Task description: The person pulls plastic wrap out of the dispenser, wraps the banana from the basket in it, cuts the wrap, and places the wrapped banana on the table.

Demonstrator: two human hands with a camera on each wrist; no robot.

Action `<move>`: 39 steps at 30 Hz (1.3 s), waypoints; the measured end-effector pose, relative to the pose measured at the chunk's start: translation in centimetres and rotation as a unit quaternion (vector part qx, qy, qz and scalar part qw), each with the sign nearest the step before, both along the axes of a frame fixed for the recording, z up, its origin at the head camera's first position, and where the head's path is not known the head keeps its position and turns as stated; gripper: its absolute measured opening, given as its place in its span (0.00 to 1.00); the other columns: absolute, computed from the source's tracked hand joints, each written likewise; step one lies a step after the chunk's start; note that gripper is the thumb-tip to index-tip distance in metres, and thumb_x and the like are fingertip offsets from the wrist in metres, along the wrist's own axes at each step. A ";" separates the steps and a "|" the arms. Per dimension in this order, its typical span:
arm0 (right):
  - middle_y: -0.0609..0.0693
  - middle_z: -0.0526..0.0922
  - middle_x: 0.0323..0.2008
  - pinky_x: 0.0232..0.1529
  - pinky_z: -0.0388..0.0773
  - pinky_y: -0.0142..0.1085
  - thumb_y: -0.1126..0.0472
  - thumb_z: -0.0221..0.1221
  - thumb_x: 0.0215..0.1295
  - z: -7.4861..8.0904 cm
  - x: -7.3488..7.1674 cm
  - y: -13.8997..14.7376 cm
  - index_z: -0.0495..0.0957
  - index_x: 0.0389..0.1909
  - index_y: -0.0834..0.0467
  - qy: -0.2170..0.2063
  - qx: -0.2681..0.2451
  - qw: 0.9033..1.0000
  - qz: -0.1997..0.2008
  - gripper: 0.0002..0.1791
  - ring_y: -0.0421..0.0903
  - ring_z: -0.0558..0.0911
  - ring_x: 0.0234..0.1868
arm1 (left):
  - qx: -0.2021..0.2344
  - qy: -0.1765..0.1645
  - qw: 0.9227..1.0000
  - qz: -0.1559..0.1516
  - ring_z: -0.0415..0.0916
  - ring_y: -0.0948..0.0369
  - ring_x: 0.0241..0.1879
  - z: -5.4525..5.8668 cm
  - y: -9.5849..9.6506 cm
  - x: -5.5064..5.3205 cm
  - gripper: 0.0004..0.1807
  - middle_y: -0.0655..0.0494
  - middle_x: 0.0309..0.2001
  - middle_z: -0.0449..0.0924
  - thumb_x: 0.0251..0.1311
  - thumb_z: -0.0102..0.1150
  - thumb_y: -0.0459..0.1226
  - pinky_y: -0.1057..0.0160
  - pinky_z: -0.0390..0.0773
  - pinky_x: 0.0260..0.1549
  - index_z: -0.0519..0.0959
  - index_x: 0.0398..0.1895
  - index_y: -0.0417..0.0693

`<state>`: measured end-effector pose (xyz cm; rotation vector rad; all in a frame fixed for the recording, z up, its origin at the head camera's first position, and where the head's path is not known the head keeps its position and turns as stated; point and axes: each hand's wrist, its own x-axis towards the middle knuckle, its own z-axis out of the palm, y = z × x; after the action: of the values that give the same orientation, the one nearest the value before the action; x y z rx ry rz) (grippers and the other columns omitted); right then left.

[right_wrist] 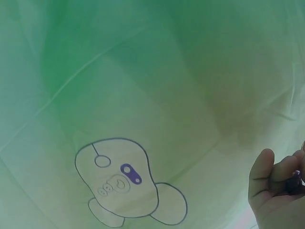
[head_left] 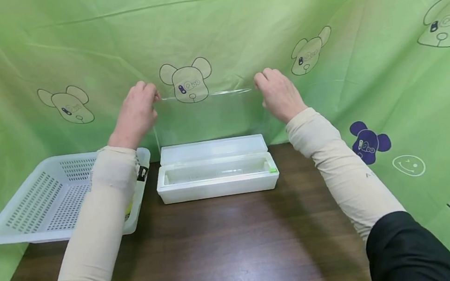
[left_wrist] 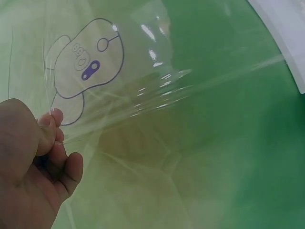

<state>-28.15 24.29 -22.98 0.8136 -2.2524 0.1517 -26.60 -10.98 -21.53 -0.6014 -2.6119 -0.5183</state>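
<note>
A sheet of clear cling film is stretched between my raised hands, with its top edge nearly level. Its left corner is pinched between the thumb and fingers of my left hand; the left wrist view shows the film creased and shiny beside those fingertips. My right hand, at the other end, grips the right corner with curled fingers. Below the film stands a white cling film dispenser, its lid tipped back. A small green tab sits at the dispenser's right front edge.
A white perforated plastic basket stands on the left, partly behind my left forearm, with something black and yellow at its right side. A green curtain printed with bear heads hangs behind the brown wooden table.
</note>
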 end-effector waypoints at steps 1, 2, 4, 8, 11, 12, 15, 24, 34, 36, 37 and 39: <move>0.63 0.74 0.30 0.32 0.72 0.47 0.88 0.48 0.41 0.2 0.0 -0.1 0.73 0.35 0.69 0.001 0.000 1.000 0.001 0.19 0.60 0.72 0.30 | -0.001 -0.002 1.000 0.001 0.70 0.43 0.47 0.2 0.0 0.0 0.18 0.37 0.46 0.73 0.53 0.48 0.13 0.50 0.74 0.52 0.75 0.47 0.29; 0.63 0.74 0.31 0.32 0.72 0.48 0.88 0.48 0.41 0.3 0.0 -0.1 0.73 0.35 0.69 0.003 0.000 1.000 0.001 0.19 0.60 0.72 0.31 | -0.001 -0.004 1.000 0.002 0.71 0.43 0.48 0.4 0.0 0.0 0.19 0.37 0.47 0.73 0.53 0.48 0.13 0.50 0.74 0.52 0.75 0.47 0.29; 0.63 0.74 0.31 0.33 0.73 0.48 0.88 0.48 0.41 0.6 -0.1 -0.2 0.73 0.35 0.70 0.004 -0.002 1.000 0.003 0.19 0.60 0.72 0.31 | -0.002 -0.009 1.000 0.004 0.70 0.43 0.48 0.7 -0.1 0.0 0.20 0.36 0.47 0.73 0.52 0.47 0.13 0.50 0.74 0.53 0.75 0.48 0.29; 0.63 0.75 0.31 0.33 0.73 0.48 0.88 0.49 0.41 1.2 -0.2 -0.3 0.73 0.35 0.70 0.004 -0.004 1.000 0.004 0.19 0.60 0.72 0.31 | -0.002 -0.014 1.000 0.007 0.70 0.43 0.49 1.4 -0.1 0.1 0.20 0.37 0.48 0.72 0.52 0.47 0.12 0.50 0.74 0.52 0.75 0.48 0.29; 0.64 0.75 0.31 0.33 0.73 0.48 0.88 0.48 0.42 1.6 -0.3 -0.4 0.73 0.35 0.71 0.008 -0.004 1.000 0.003 0.19 0.60 0.72 0.31 | -0.003 -0.008 1.000 0.009 0.70 0.43 0.48 1.8 -0.2 0.0 0.21 0.37 0.47 0.72 0.51 0.46 0.12 0.50 0.74 0.52 0.75 0.48 0.29; 0.64 0.75 0.31 0.33 0.73 0.48 0.88 0.48 0.42 1.7 -0.3 -0.4 0.74 0.35 0.71 0.010 -0.002 1.000 0.003 0.19 0.60 0.73 0.31 | -0.005 -0.005 1.000 0.008 0.70 0.43 0.48 1.9 -0.2 0.0 0.21 0.37 0.47 0.72 0.51 0.46 0.12 0.50 0.75 0.52 0.75 0.48 0.28; 0.64 0.76 0.31 0.33 0.74 0.48 0.88 0.48 0.42 2.2 -0.3 -0.4 0.74 0.36 0.71 0.017 -0.001 1.000 0.004 0.19 0.61 0.73 0.31 | -0.008 0.005 1.000 0.005 0.70 0.43 0.48 2.3 -0.3 0.0 0.21 0.37 0.47 0.72 0.51 0.44 0.12 0.50 0.75 0.52 0.75 0.48 0.28; 0.64 0.76 0.32 0.33 0.74 0.48 0.87 0.48 0.43 3.6 -0.4 -0.4 0.74 0.36 0.71 0.026 0.005 1.000 0.001 0.19 0.61 0.73 0.31 | -0.016 0.010 1.000 0.007 0.70 0.43 0.49 3.7 -0.5 0.0 0.20 0.37 0.48 0.72 0.52 0.46 0.13 0.49 0.74 0.52 0.74 0.48 0.29; 0.65 0.75 0.32 0.33 0.74 0.48 0.87 0.49 0.44 5.2 -0.2 -0.8 0.73 0.37 0.72 0.027 0.014 1.000 -0.001 0.18 0.61 0.73 0.32 | -0.022 0.019 0.999 0.013 0.69 0.41 0.50 5.1 -1.0 -0.3 0.21 0.35 0.49 0.71 0.50 0.44 0.13 0.48 0.73 0.53 0.74 0.49 0.28; 0.65 0.75 0.32 0.34 0.74 0.49 0.87 0.49 0.44 5.8 -0.3 -0.9 0.73 0.37 0.72 0.034 0.013 0.999 0.001 0.18 0.62 0.73 0.32 | -0.022 0.018 0.999 0.018 0.69 0.41 0.50 5.6 -1.0 -0.4 0.21 0.35 0.49 0.71 0.51 0.44 0.13 0.48 0.73 0.54 0.74 0.49 0.28; 0.65 0.75 0.32 0.34 0.74 0.50 0.87 0.50 0.44 6.1 -0.3 -1.0 0.73 0.37 0.72 0.036 0.013 0.999 0.001 0.18 0.62 0.73 0.32 | -0.021 0.018 0.999 0.020 0.69 0.41 0.51 5.9 -1.0 -0.4 0.21 0.35 0.49 0.71 0.51 0.44 0.13 0.48 0.73 0.54 0.74 0.50 0.28; 0.65 0.75 0.32 0.34 0.74 0.50 0.87 0.50 0.45 6.5 -0.4 -1.1 0.73 0.37 0.71 0.040 0.012 0.999 0.001 0.17 0.63 0.74 0.33 | -0.022 0.020 0.999 0.023 0.69 0.42 0.51 6.3 -1.1 -0.4 0.21 0.36 0.50 0.71 0.52 0.44 0.13 0.48 0.72 0.54 0.74 0.50 0.29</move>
<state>-28.54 23.21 -16.46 0.8215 -2.1822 0.0912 -27.02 -12.06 -15.20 -0.5570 -2.5989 -0.4310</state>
